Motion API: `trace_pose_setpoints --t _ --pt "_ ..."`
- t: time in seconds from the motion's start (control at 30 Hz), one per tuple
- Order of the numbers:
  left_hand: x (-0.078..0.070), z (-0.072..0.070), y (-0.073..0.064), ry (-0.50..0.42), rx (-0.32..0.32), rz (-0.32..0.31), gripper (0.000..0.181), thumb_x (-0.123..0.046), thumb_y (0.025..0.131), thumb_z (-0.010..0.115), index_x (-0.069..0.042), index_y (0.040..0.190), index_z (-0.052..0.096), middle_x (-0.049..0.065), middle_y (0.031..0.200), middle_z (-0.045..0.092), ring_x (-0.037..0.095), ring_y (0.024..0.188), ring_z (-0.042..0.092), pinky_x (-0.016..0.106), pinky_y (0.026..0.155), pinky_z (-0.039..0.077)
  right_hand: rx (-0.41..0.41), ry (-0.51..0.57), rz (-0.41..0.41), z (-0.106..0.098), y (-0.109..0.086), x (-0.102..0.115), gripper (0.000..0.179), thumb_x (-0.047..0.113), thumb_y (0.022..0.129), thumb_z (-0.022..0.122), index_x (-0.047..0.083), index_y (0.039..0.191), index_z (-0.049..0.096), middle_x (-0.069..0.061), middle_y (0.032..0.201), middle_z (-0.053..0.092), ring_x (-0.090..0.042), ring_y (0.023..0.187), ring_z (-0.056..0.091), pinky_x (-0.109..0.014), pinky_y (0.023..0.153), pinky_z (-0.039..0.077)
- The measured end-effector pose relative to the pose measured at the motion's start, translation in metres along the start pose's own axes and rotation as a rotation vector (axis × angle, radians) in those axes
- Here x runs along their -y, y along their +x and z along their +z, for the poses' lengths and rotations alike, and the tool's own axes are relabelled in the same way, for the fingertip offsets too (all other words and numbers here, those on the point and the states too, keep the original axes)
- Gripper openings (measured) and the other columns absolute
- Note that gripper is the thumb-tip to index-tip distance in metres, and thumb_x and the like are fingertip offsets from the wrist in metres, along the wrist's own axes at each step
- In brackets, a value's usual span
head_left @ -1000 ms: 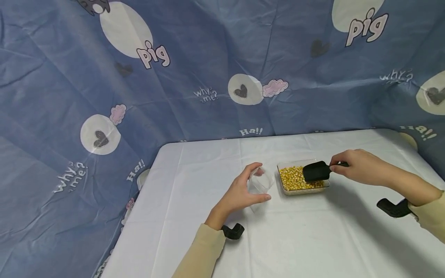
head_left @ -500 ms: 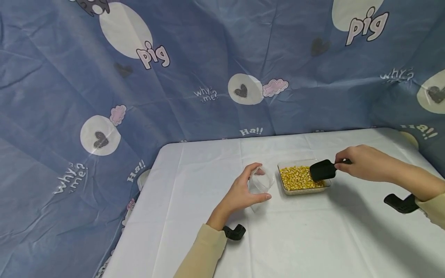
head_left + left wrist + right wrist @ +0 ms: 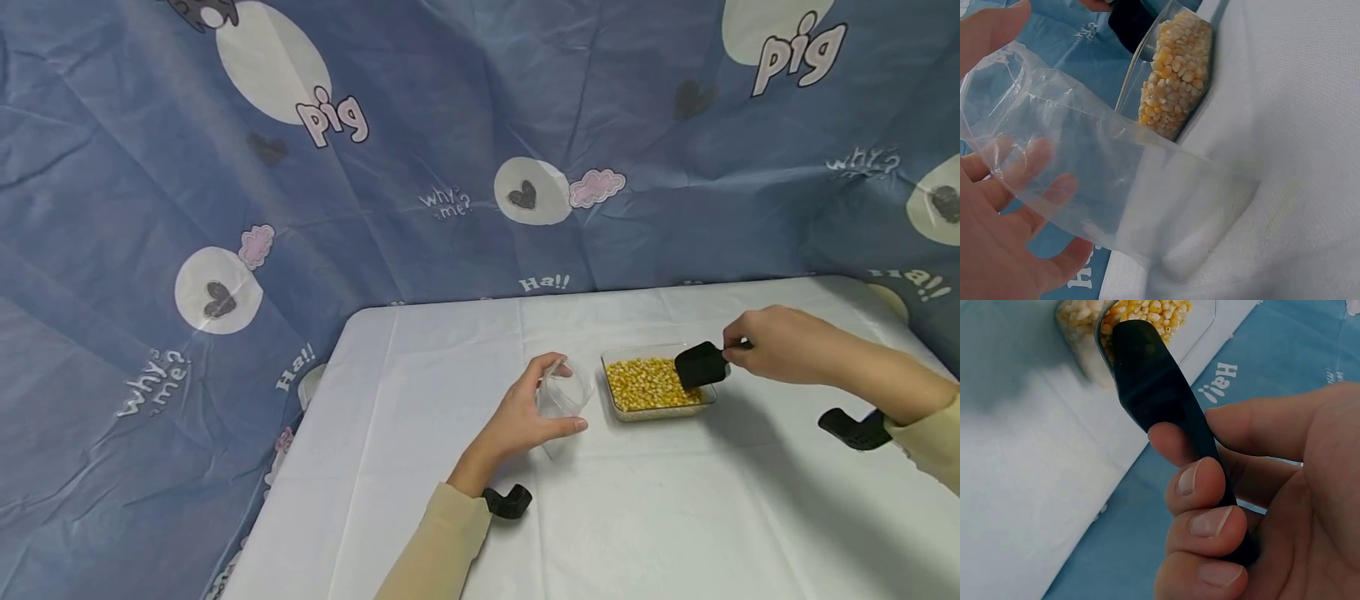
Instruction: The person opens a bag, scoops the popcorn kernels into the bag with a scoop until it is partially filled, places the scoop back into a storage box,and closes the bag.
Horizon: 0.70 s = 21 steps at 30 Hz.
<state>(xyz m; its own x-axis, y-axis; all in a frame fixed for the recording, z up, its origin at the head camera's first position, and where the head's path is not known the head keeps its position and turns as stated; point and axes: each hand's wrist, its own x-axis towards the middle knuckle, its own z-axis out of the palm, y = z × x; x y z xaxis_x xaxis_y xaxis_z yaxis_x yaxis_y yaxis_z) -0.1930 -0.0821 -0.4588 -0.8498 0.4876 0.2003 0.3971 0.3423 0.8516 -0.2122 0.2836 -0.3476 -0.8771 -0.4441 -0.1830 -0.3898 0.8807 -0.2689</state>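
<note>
My left hand (image 3: 517,421) curves around a clear plastic bag (image 3: 1104,169), thumb on one side and fingers on the other, so its mouth stands wide. No contents show in the bag. Just right of it sits a clear rectangular container (image 3: 621,415) filled with yellow corn kernels (image 3: 641,383). In my right hand (image 3: 783,343) is a black scoop (image 3: 701,365), its handle gripped between thumb and curled fingers. The scoop's blade slants down at the right end of the container, its tip at the kernels. The inside of the blade is hidden from the right wrist view.
A white cloth covers the table (image 3: 420,467). Behind and to the left hangs a blue printed curtain (image 3: 420,150). Each wrist carries a black mount, the left one (image 3: 508,502) low over the cloth.
The scoop has moved to the right across the corn, toward the container's right end, and my right hand has risen slightly. My left hand and the bag have stayed nearly still.
</note>
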Motion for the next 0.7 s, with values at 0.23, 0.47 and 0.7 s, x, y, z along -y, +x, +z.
trace_pose_setpoints --t 0.23,0.47,0.7 --pt "0.0 -0.001 -0.001 -0.004 -0.009 -0.003 0.085 -0.036 0.082 0.085 -0.027 0.15 0.035 -0.012 0.137 0.053 0.008 0.134 0.043 0.047 0.113 0.032 0.021 0.032 0.016 0.008 0.006 -0.004 0.018 0.018 0.098 0.062 0.007 0.103 0.075 0.001 0.091 0.07 -0.013 0.073 0.058 -0.039 0.064 0.047" --pt "-0.001 0.001 -0.001 -0.003 -0.02 -0.004 0.086 -0.035 0.082 0.085 -0.027 0.151 0.034 -0.007 0.138 0.054 0.008 0.134 0.043 0.049 0.114 0.031 0.014 0.076 0.025 0.019 0.01 -0.01 0.021 0.022 0.098 0.061 0.007 0.105 0.075 0.001 0.094 0.07 -0.015 0.078 0.06 -0.04 0.065 0.048" --pt "0.0 0.0 -0.002 0.0 -0.021 -0.019 0.086 -0.039 0.083 0.083 -0.027 0.152 0.034 -0.012 0.138 0.053 0.008 0.135 0.043 0.049 0.114 0.03 0.013 0.137 0.014 0.03 0.013 -0.014 0.022 0.024 0.099 0.061 0.008 0.106 0.075 0.0 0.097 0.072 -0.019 0.087 0.065 -0.046 0.071 0.051"
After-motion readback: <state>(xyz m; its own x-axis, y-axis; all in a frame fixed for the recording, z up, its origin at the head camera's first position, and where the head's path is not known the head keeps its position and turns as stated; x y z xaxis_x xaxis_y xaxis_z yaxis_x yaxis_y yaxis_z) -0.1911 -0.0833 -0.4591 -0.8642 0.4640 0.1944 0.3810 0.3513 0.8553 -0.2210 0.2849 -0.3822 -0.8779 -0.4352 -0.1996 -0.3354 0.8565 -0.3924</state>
